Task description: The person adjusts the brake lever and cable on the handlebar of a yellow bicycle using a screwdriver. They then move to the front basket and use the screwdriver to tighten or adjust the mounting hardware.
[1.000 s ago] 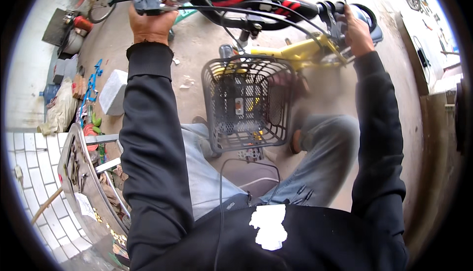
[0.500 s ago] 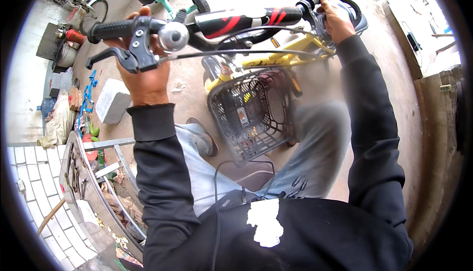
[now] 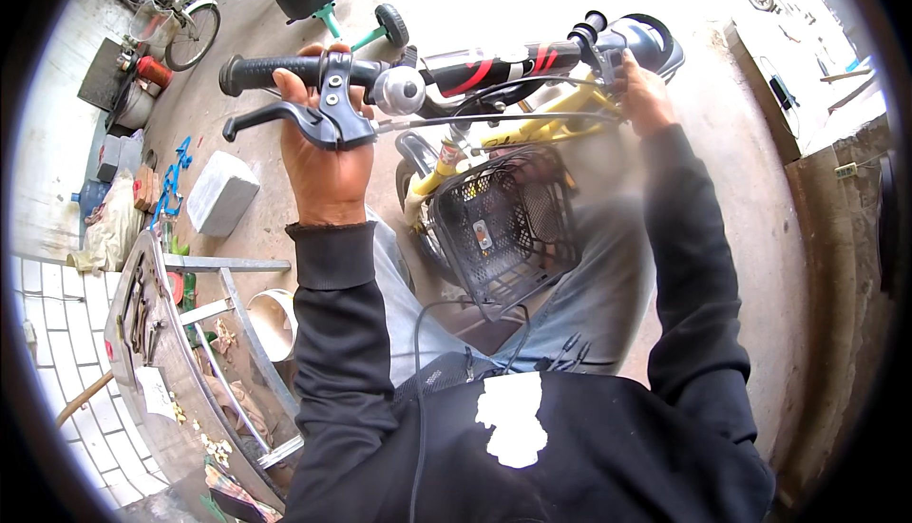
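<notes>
A small yellow bicycle (image 3: 541, 114) stands before me, its black handlebar pad (image 3: 465, 75) striped with red. My left hand (image 3: 328, 181) is wrapped round the handlebar beside the left grip (image 3: 271, 71), at the clamp of a black brake lever (image 3: 290, 120). Right beside that clamp sits a round silver bell (image 3: 399, 92). At the bar's other end, my right hand (image 3: 648, 95) is closed round the brake fitting near the right grip (image 3: 591, 27); its fingers are partly hidden. A black mesh basket (image 3: 503, 228) hangs in front, between my legs.
To the left stand a white foam-like block (image 3: 221, 192), a metal-framed table (image 3: 142, 333) with tools and a white bucket (image 3: 274, 323). A teal-framed child's vehicle (image 3: 328, 15) is at the far left. A low ledge (image 3: 836, 238) runs along the right.
The handlebar's left end, with my left hand on it, has shifted right in view. My right hand and the bar's right end sit lower. The white bucket has come into sight.
</notes>
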`<action>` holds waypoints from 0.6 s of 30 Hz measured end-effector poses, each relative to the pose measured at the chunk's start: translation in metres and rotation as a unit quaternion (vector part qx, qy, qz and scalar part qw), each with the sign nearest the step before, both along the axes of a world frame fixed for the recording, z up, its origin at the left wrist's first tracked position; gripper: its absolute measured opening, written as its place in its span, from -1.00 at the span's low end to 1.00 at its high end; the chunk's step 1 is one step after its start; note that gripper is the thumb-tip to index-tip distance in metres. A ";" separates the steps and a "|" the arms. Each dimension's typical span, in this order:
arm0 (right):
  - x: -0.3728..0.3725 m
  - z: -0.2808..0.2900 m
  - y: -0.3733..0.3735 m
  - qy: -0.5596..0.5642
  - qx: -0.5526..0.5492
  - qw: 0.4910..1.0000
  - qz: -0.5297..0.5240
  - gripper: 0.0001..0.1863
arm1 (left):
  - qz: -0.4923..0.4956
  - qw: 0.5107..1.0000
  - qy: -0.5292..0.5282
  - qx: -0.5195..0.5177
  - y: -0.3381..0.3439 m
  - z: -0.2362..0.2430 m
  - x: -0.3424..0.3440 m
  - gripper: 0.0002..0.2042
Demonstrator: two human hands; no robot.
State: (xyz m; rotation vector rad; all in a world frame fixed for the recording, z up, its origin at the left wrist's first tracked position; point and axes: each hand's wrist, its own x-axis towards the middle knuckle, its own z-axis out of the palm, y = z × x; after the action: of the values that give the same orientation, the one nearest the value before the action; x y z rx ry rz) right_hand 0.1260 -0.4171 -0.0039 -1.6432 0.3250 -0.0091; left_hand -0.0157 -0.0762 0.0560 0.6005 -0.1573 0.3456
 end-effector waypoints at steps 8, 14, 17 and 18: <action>-0.089 -0.003 -0.013 -0.118 -0.021 0.992 -0.025 -0.64 | -0.002 1.000 -0.019 0.021 0.003 -0.006 -0.002 -0.53; -0.153 0.012 0.019 -0.189 -0.077 0.979 0.019 -0.71 | -0.003 1.000 -0.025 -0.003 0.012 -0.014 0.011 -0.56; -0.170 0.038 0.035 -0.078 -0.076 0.994 0.008 -0.73 | 0.021 0.999 -0.016 0.045 0.007 -0.012 0.010 -0.54; -0.174 0.045 0.036 -0.094 -0.079 0.992 0.027 -0.75 | 0.017 0.998 -0.022 0.057 0.003 -0.009 0.008 -0.52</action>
State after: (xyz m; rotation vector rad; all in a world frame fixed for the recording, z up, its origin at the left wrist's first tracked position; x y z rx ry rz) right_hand -0.0477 -0.3808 0.0407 -1.7925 0.1397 -0.1513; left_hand -0.0081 -0.0731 0.0472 0.7086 -0.2101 0.3856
